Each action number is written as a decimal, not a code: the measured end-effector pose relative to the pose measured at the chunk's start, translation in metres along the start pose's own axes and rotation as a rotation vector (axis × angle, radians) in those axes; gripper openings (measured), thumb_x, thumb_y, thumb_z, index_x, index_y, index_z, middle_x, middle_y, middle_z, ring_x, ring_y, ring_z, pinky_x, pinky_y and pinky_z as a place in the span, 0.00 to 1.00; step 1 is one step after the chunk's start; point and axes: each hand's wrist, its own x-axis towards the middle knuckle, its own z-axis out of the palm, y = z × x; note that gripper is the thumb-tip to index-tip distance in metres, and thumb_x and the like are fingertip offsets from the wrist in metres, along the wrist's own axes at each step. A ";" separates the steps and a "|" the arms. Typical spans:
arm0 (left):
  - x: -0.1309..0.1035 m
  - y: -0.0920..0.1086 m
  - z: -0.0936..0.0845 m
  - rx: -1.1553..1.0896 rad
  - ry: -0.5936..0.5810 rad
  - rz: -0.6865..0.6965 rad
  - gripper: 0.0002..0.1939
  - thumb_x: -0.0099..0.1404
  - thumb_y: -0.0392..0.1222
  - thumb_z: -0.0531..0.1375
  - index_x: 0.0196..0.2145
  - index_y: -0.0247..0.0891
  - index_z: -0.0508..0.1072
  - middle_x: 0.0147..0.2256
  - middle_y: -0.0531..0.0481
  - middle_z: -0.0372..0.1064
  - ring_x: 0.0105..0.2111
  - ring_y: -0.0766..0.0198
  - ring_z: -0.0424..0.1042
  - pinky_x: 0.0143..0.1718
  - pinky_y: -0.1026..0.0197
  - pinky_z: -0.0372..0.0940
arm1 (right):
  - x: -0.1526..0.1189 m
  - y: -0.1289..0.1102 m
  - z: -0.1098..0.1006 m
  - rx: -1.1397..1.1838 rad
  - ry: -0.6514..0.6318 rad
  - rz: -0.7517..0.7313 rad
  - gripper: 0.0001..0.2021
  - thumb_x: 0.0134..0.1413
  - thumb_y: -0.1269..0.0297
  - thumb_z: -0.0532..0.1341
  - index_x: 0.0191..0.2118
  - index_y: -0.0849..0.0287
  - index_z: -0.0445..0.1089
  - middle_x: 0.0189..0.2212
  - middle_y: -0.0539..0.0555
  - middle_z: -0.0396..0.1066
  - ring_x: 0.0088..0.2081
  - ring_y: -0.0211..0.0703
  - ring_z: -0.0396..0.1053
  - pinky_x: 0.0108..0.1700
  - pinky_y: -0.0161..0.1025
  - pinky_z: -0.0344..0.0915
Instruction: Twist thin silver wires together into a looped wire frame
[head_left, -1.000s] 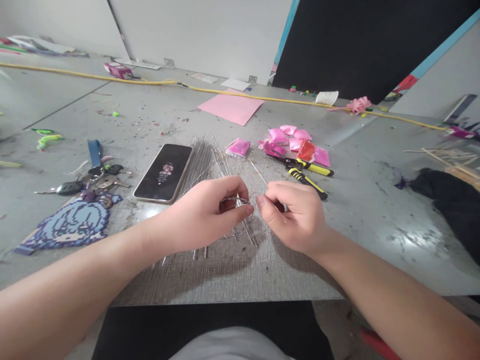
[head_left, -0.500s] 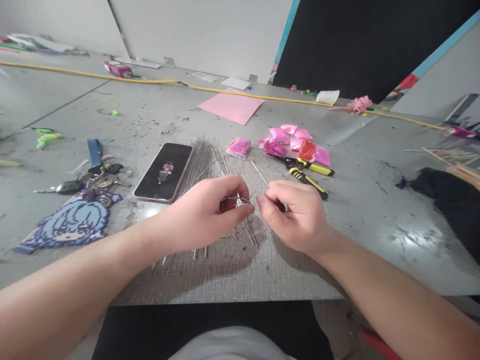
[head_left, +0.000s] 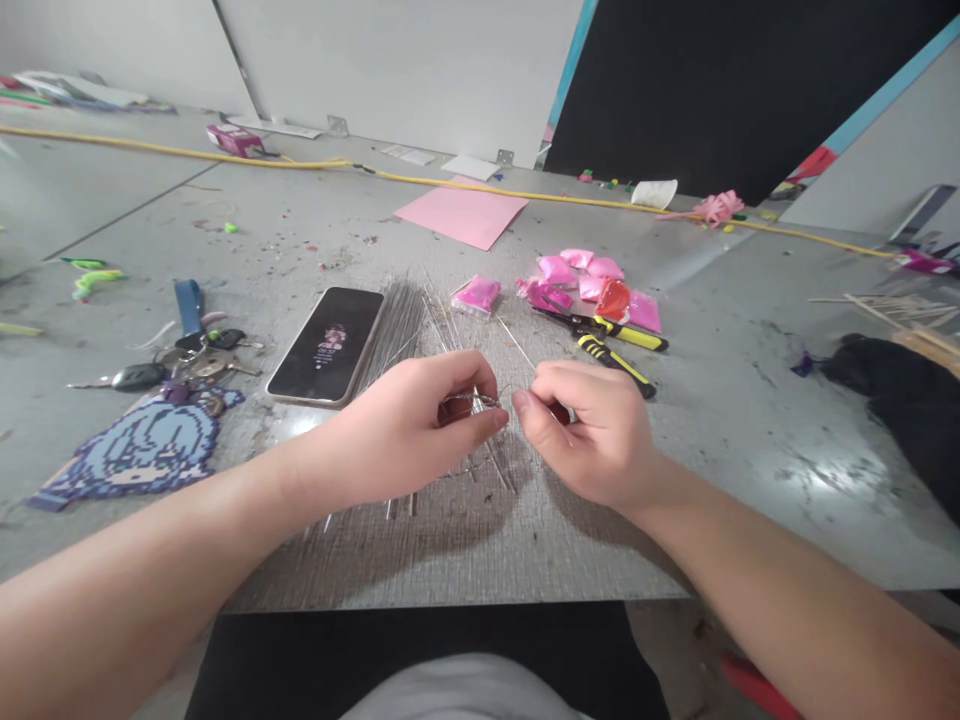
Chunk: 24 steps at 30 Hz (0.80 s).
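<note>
My left hand (head_left: 420,425) is closed on a bundle of thin silvery wires (head_left: 478,403), with a twisted strand between thumb and forefinger. My right hand (head_left: 592,425) pinches a single thin wire (head_left: 517,342) just to the right; its upper end sticks up past the knuckles. The fingertips of both hands are close but apart, and the wire's lower part is hidden by my right fingers. Beneath and behind my left hand lies a loose pile of straight wires (head_left: 397,318) on the table. Pliers with yellow and black handles (head_left: 611,340) rest beyond my right hand.
A phone (head_left: 328,345) lies left of the wires, beside keys (head_left: 202,355) and a blue pixel-bead figure (head_left: 142,440). Pink packets (head_left: 559,272) and pink paper (head_left: 463,214) are farther back. A yellow cable (head_left: 450,184) crosses the grey table (head_left: 750,480); dark cloth (head_left: 892,390) sits right.
</note>
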 end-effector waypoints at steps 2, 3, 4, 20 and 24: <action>0.000 0.000 0.000 0.001 -0.004 -0.002 0.06 0.67 0.44 0.56 0.35 0.40 0.65 0.21 0.60 0.57 0.21 0.71 0.54 0.22 0.66 0.51 | 0.000 0.000 0.000 0.000 -0.002 0.002 0.17 0.59 0.71 0.58 0.22 0.58 0.52 0.19 0.44 0.49 0.22 0.33 0.48 0.26 0.36 0.46; 0.000 0.001 0.000 0.001 -0.004 -0.001 0.06 0.67 0.44 0.56 0.35 0.40 0.66 0.21 0.60 0.57 0.21 0.71 0.54 0.22 0.66 0.51 | 0.000 0.000 0.000 -0.001 -0.002 0.005 0.17 0.60 0.71 0.58 0.22 0.58 0.53 0.19 0.44 0.49 0.22 0.33 0.48 0.26 0.36 0.46; 0.000 0.001 0.000 0.001 -0.004 0.002 0.06 0.67 0.43 0.56 0.35 0.39 0.66 0.21 0.60 0.57 0.21 0.71 0.54 0.22 0.66 0.51 | -0.001 0.000 0.000 -0.002 -0.003 0.005 0.17 0.60 0.71 0.58 0.22 0.58 0.52 0.19 0.44 0.49 0.22 0.33 0.48 0.25 0.36 0.46; -0.001 0.000 0.000 0.013 -0.001 0.003 0.06 0.67 0.44 0.57 0.34 0.40 0.65 0.21 0.60 0.56 0.21 0.72 0.54 0.22 0.67 0.52 | 0.000 0.000 0.000 -0.007 -0.008 0.005 0.16 0.60 0.71 0.58 0.22 0.58 0.53 0.19 0.45 0.49 0.22 0.33 0.48 0.25 0.37 0.46; 0.000 0.001 -0.001 0.013 -0.006 0.007 0.06 0.67 0.44 0.56 0.35 0.40 0.65 0.22 0.60 0.58 0.21 0.71 0.54 0.22 0.67 0.52 | 0.001 0.000 0.000 -0.004 -0.008 0.003 0.16 0.60 0.71 0.58 0.22 0.58 0.53 0.19 0.45 0.49 0.22 0.33 0.48 0.25 0.37 0.46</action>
